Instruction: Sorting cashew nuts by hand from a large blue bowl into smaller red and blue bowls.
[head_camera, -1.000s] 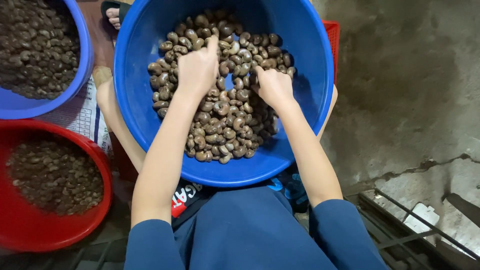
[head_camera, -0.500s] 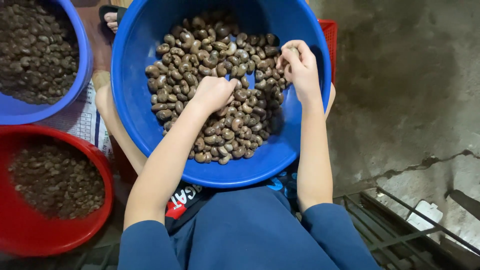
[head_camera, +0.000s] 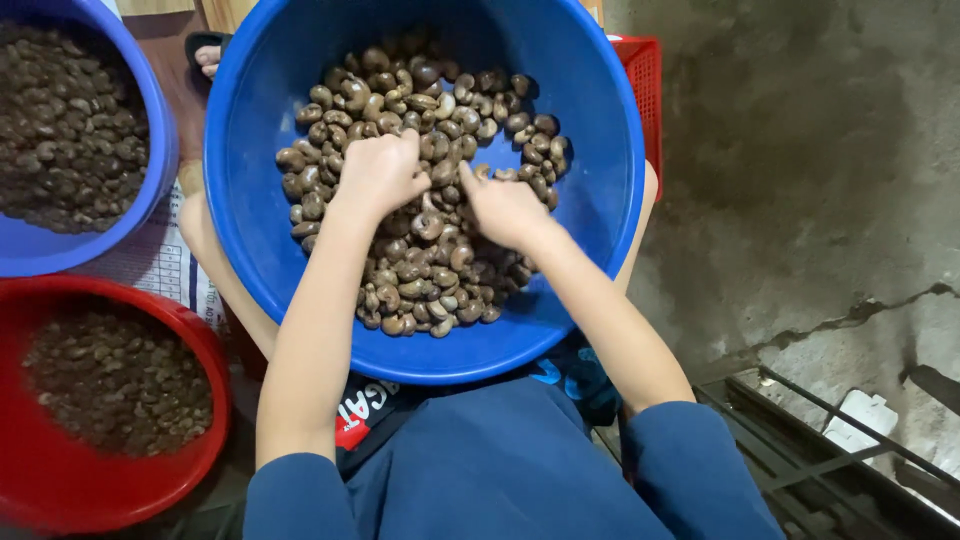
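Both in the blue basin (head_camera: 600, 200) on brown nuts (head_camera: 400, 270): left hand (head_camera: 380, 172) curled, grasp unclear; right hand (head_camera: 503, 208) loosely open, pressing nuts.

1. A large basin (head_camera: 600, 230) is sitting on the person's lap, with nuts (head_camera: 420, 270) lying in it; both hands, the left hand (head_camera: 378, 172) and right hand (head_camera: 503, 208), are resting on the nuts.
2. Two more basins are sitting to the left, the far basin (head_camera: 160, 150) behind the near basin (head_camera: 205, 340); a crate (head_camera: 645, 90) is standing behind the large basin's right side.
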